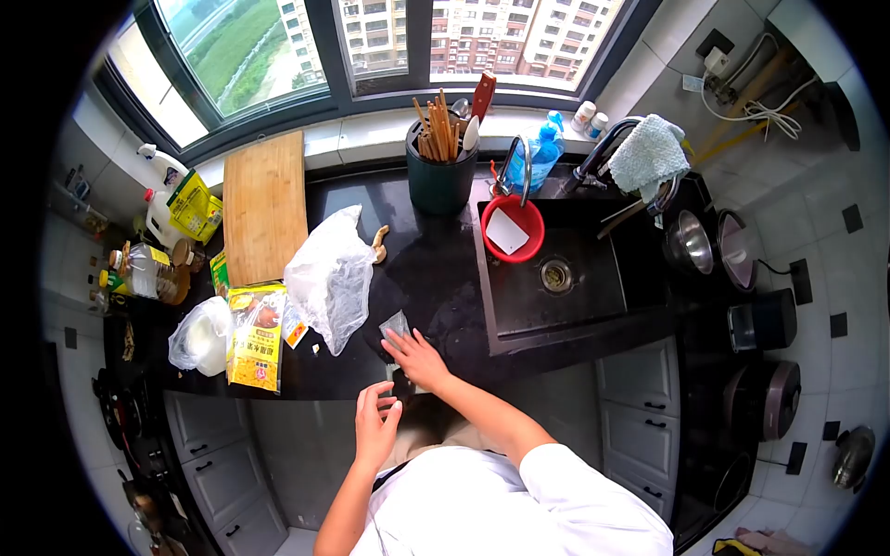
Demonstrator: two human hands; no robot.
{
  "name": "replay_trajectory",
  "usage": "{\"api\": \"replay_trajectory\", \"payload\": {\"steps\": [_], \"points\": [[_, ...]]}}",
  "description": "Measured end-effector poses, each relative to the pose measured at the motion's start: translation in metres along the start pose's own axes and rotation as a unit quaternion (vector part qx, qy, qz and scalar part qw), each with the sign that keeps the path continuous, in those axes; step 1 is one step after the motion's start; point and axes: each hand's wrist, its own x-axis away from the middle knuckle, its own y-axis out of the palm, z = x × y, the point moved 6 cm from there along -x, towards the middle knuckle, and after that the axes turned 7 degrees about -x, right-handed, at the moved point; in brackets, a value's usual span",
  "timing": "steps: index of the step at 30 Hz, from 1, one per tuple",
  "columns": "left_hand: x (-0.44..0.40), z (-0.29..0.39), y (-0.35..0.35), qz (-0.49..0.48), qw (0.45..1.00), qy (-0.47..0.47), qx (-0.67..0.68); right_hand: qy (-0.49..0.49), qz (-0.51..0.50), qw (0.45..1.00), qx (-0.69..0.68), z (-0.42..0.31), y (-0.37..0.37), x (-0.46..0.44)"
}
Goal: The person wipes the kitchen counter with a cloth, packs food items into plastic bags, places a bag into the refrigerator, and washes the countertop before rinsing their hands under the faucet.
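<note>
My right hand (pixel 417 360) lies on the black countertop (pixel 431 269) near its front edge, fingers stretched out. Its fingertips touch a small crumpled piece of clear plastic (pixel 396 323). Just in front of the counter edge, my left hand (pixel 375 428) is raised with loosely bent fingers apart and nothing visible in it. A crumpled translucent plastic bag (pixel 332 278) lies beyond and left of my right hand. A piece of ginger root (pixel 380 244) rests against the bag's right side. A yellow food packet (pixel 257 335) lies left of the bag.
A wooden cutting board (pixel 265 206) and several bottles stand at the left. A dark holder (pixel 442 183) with chopsticks and a red-handled utensil is at the back. On the right, a red basin (pixel 535 243) sits in the black sink (pixel 593 310). A tied plastic bag (pixel 201 335) lies far left.
</note>
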Motion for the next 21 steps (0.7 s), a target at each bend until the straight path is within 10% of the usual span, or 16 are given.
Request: {"api": "replay_trajectory", "payload": {"steps": [5, 9, 14, 21], "points": [[0.003, 0.004, 0.012, 0.025, 1.000, -0.014, 0.011, 0.147, 0.101, 0.978, 0.105, 0.109, -0.077, 0.030], [0.003, 0.015, 0.027, 0.025, 0.999, -0.019, 0.017, 0.397, 0.281, 0.857, -0.172, 0.218, -0.136, 0.116], [-0.002, 0.026, 0.048, 0.004, 0.999, -0.015, 0.032, 0.333, 0.345, 0.877, -0.038, 0.173, -0.159, 0.136], [-0.013, 0.042, 0.050, -0.028, 0.999, 0.033, 0.012, 0.110, 0.105, 0.977, -0.147, 0.014, -0.056, 0.075]]}}
